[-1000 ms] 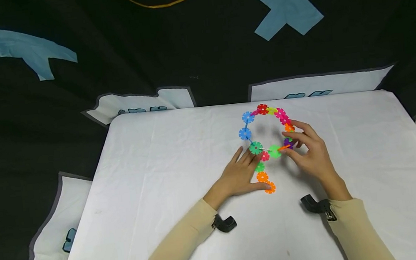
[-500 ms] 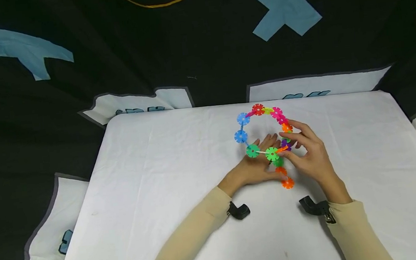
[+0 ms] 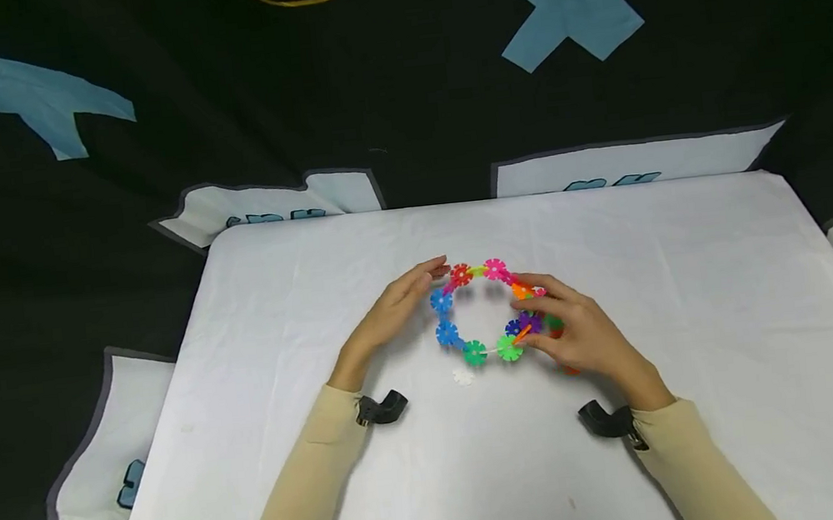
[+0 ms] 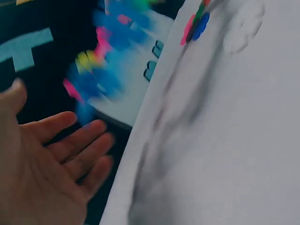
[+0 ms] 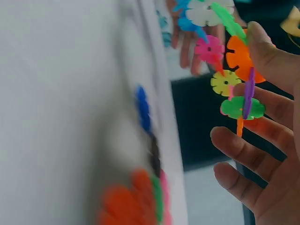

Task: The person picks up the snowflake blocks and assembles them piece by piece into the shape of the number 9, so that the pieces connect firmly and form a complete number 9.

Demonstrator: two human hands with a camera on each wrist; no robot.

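Note:
My right hand [image 3: 590, 339] pinches a ring of linked colourful flower discs [image 3: 475, 353] at its right side; in the right wrist view, thumb and fingers of this hand [image 5: 274, 126] meet around its orange disc [image 5: 238, 58]. To the left of the ring, my left hand [image 3: 394, 306] has its fingers extended near the red disc [image 3: 460, 274]; contact is unclear. The left wrist view shows that hand [image 4: 56, 159] with spread fingers and an empty palm. A short chain with a blue disc [image 5: 142, 110] and blurred orange pieces [image 5: 126, 201] lies partly hidden behind my right hand.
A single white disc [image 3: 462, 377] lies on the white-covered table [image 3: 300, 305], just in front of the ring. Dark cloth [image 3: 400, 86] with blue patches hangs beyond the table's far edge.
The ring has moved left and nearer in my right hand. My left hand has come off the short chain and swung left; that chain is now further right, and the white disc has come into view.

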